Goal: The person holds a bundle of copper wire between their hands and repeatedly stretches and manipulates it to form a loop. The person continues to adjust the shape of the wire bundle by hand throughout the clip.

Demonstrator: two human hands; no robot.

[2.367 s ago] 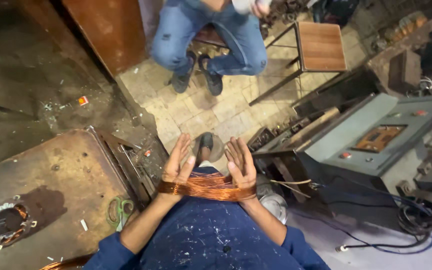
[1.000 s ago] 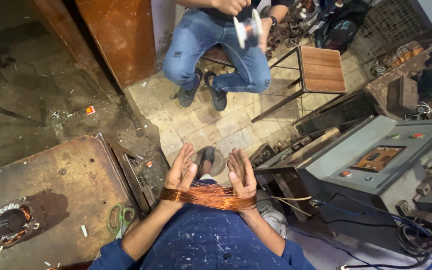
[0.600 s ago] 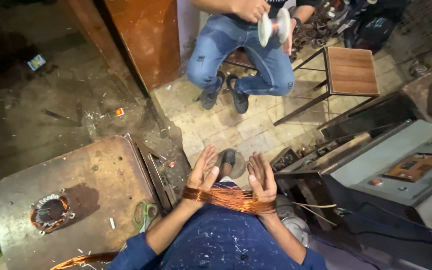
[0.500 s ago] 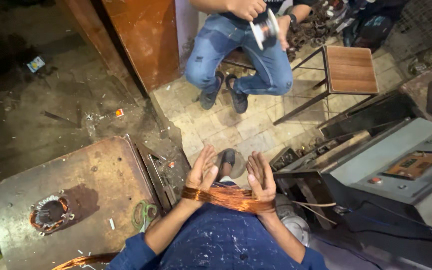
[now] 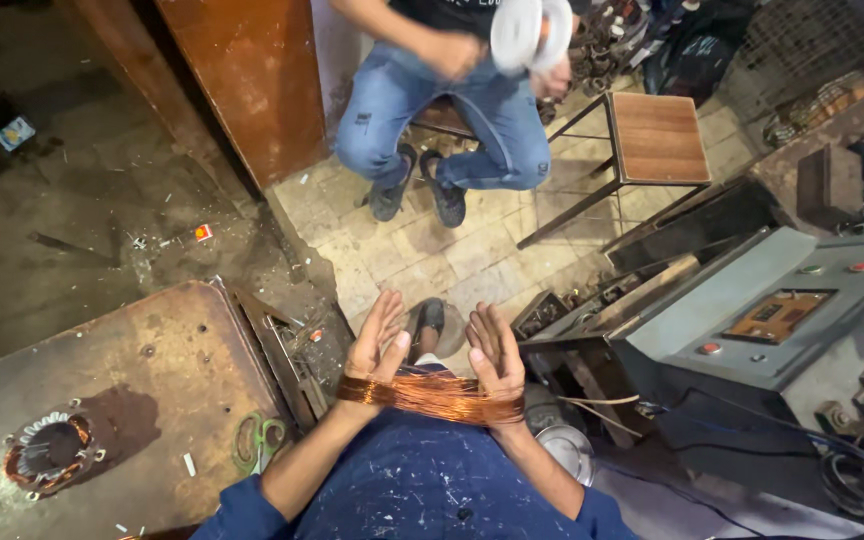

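Observation:
A hank of copper wire (image 5: 437, 395) is looped around both my wrists and stretched between them over my lap. My left hand (image 5: 376, 338) and my right hand (image 5: 490, 348) are held upright, palms facing each other, fingers spread, holding nothing in the fingers. Across from me a seated person in jeans holds a white spool (image 5: 524, 32) in both hands, blurred with motion. A thin strand between the hank and the spool is too fine to make out.
A rusty metal workbench (image 5: 142, 370) at my left carries a motor stator with copper windings (image 5: 50, 452) and green-handled scissors (image 5: 257, 440). A grey machine with a control panel (image 5: 782, 315) stands at right. A wooden-topped stool (image 5: 660, 138) is beside the seated person.
My view has shifted so the hands sit higher in frame. The wire hank stays on my wrists. The seated person's spool has moved in their hands.

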